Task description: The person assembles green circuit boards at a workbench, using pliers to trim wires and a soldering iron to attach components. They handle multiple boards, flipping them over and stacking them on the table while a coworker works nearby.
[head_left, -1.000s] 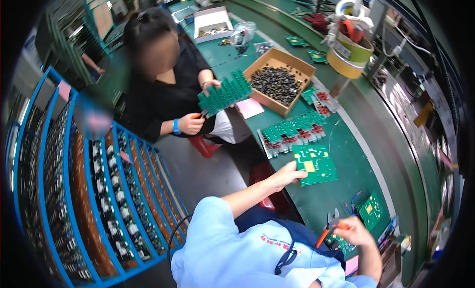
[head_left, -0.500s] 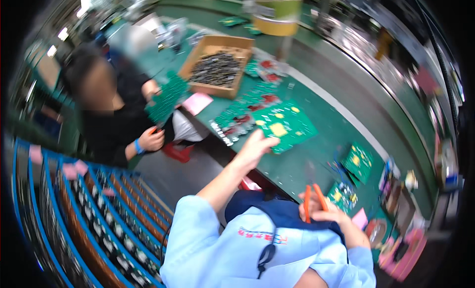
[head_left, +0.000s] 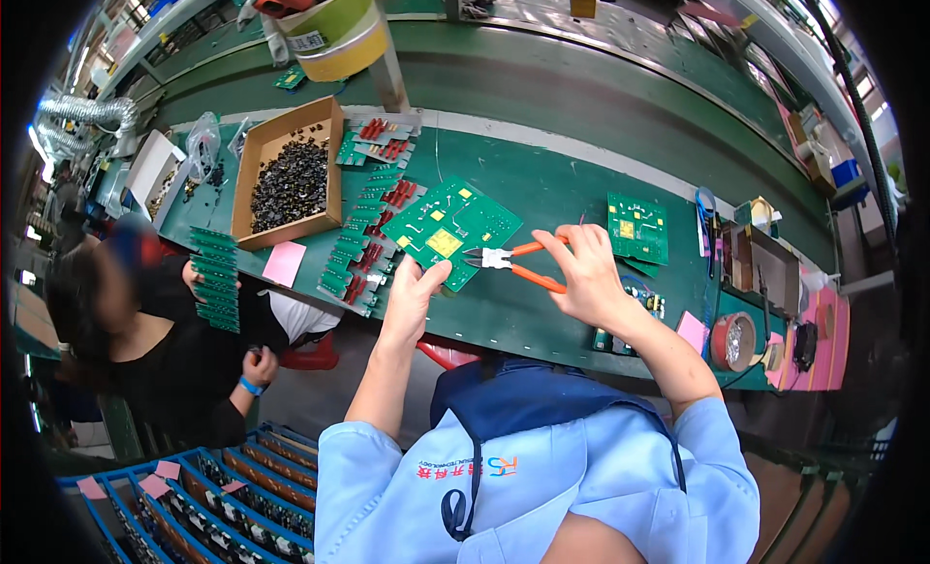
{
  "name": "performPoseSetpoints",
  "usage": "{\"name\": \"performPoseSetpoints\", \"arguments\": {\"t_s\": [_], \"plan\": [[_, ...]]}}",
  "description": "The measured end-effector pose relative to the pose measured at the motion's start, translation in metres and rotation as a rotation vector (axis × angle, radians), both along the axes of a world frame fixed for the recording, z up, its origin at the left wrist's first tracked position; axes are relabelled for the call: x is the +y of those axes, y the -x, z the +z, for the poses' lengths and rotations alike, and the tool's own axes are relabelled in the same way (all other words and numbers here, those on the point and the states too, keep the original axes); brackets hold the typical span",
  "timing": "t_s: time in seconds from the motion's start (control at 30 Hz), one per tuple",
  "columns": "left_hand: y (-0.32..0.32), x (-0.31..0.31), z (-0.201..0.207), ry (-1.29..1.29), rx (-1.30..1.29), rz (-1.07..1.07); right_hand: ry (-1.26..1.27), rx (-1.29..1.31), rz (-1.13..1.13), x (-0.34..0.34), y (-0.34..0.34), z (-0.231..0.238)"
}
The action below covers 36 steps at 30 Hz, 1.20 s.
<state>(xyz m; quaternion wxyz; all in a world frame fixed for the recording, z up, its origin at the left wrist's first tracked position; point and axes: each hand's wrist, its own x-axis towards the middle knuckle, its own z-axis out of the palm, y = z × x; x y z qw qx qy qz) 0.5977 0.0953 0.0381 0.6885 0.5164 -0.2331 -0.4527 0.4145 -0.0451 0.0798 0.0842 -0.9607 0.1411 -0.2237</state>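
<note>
My left hand [head_left: 412, 297] grips the near corner of a green circuit board [head_left: 436, 210] with yellow square patches, holding it tilted over the workbench. In my right hand [head_left: 589, 268] is a pair of cutting pliers [head_left: 499, 259] with orange handles. Its jaws are parted at the board's lower right edge, close to the largest yellow patch; whether they touch it I cannot tell. Left of this board lie several strips of small green boards with red parts [head_left: 373, 239]. Another green board with yellow patches [head_left: 636, 230] rests to the right of my right hand.
A cardboard box of small black parts [head_left: 295, 181] stands at the back left, with a pink slip [head_left: 284, 264] before it. To the left a co-worker [head_left: 155, 360] holds a green board strip [head_left: 215, 278]. A tape roll [head_left: 733, 341] sits at the right; blue racks [head_left: 232, 496] stand lower left.
My view has swung to the right. The pliers have come up from near my body to the board's edge, and their handles have spread. My left hand still holds the board.
</note>
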Motion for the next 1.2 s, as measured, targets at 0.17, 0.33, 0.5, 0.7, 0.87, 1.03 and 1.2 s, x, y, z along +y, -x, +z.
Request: {"name": "performPoseSetpoints", "arguments": {"t_s": [0.17,0.33,0.5,0.7,0.87,1.03,1.2], "plan": [[0.004,-0.001,0.005,-0.004,-0.03,-0.008,-0.022,0.0,0.035,-0.005,-0.001,-0.009],[0.003,-0.003,0.003,0.025,-0.1,-0.019,-0.101,0.092,0.069,-0.011,-0.001,-0.014],[0.002,-0.004,0.0,0.021,-0.088,-0.02,-0.101,0.091,0.072,-0.011,-0.001,-0.018],[-0.002,-0.004,-0.002,-0.056,-0.044,-0.033,-0.095,0.105,0.069,-0.013,-0.003,-0.023],[-0.005,-0.003,-0.014,-0.068,-0.031,-0.042,-0.191,0.321,0.088,-0.017,-0.008,-0.017],[-0.014,0.004,-0.026,-0.083,0.067,-0.035,-0.422,0.228,0.108,-0.024,-0.002,-0.013],[-0.011,-0.001,-0.019,-0.019,0.108,-0.01,-0.132,0.393,0.331,0.001,0.034,-0.018]]}}
